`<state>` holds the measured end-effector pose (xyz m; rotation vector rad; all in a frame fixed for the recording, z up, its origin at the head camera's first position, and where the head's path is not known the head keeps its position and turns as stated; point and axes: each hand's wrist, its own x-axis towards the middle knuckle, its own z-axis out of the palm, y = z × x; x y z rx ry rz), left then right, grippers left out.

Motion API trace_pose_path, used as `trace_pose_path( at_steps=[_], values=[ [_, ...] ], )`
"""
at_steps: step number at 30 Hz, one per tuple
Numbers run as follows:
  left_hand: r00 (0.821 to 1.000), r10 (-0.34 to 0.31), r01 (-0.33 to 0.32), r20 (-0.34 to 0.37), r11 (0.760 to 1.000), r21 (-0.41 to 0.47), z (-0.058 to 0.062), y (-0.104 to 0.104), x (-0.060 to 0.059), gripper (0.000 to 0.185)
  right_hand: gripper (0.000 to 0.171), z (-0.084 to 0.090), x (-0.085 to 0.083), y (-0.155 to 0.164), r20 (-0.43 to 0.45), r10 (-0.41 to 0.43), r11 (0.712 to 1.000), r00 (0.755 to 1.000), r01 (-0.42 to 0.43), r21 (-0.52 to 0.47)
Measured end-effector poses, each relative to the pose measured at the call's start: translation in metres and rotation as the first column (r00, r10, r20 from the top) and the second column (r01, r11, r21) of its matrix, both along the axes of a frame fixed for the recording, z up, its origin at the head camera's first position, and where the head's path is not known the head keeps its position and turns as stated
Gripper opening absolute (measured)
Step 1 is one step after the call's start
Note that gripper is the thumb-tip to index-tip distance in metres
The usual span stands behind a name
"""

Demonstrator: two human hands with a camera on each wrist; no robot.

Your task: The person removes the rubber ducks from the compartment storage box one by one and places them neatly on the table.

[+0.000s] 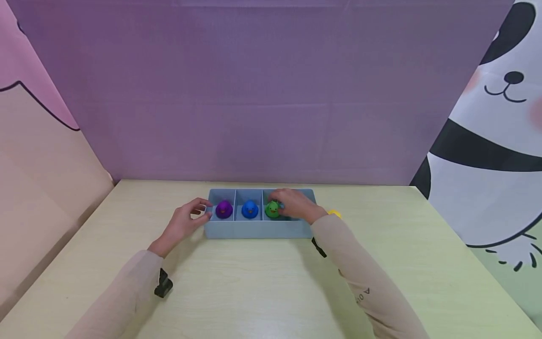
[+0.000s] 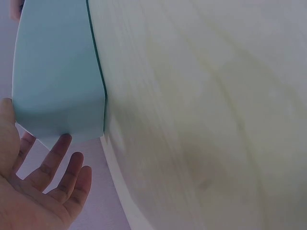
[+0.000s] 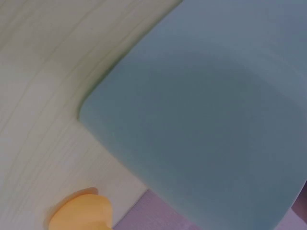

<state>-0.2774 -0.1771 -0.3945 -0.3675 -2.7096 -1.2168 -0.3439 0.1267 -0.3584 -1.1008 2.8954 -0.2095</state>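
Three toy ducks show in one pale blue divided box (image 1: 258,230), mid-frame in the head view: purple duck (image 1: 224,210) in the leftmost compartment, blue duck (image 1: 250,210) in the next one right, green duck (image 1: 272,210) in the one after that. Right end of the box is partly covered by a hand, so can't tell its layout there.

Hands: right hand (image 1: 294,205) reaches in from lower right, fingers bent down, pinching the green duck, which sits inside the box outline. Can't tell whether the duck touches the compartment floor. Left hand (image 1: 182,223) is at the box's left end, fingers loosely spread, holding nothing; left wrist view has a fingertip against the end wall.

Yellow object (image 1: 335,213) is on the desk (image 1: 254,282) just right of the box, mostly hidden by the right forearm. Right wrist view puts it lower left, cut off by the frame edge.

Surroundings: purple backdrop (image 1: 271,94) across the top, panda print (image 1: 499,141) at far right, pink-and-beige panel (image 1: 38,80) at far left. Both sleeves beige, right sleeve (image 1: 368,278) has dark lettering.
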Motion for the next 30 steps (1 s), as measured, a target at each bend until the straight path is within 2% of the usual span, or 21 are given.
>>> trace_pose_path(
  at_steps=[13, 30],
  values=[
    [1.000, -0.007, 0.007, -0.014, 1.000, 0.001, 0.0018, 0.0005, -0.0001, 0.029, 0.030, -0.0002, -0.0021, -0.0018, -0.030, 0.012, 1.000, 0.999, -0.011, 0.024],
    [1.000, -0.012, 0.012, -0.017, 1.000, 0.002, 0.0011, 0.0002, -0.0025, 0.028, 0.029, 0.0054, 0.0037, 0.0023, -0.017, -0.003, 1.000, 1.000, 0.003, 0.004]
  ],
)
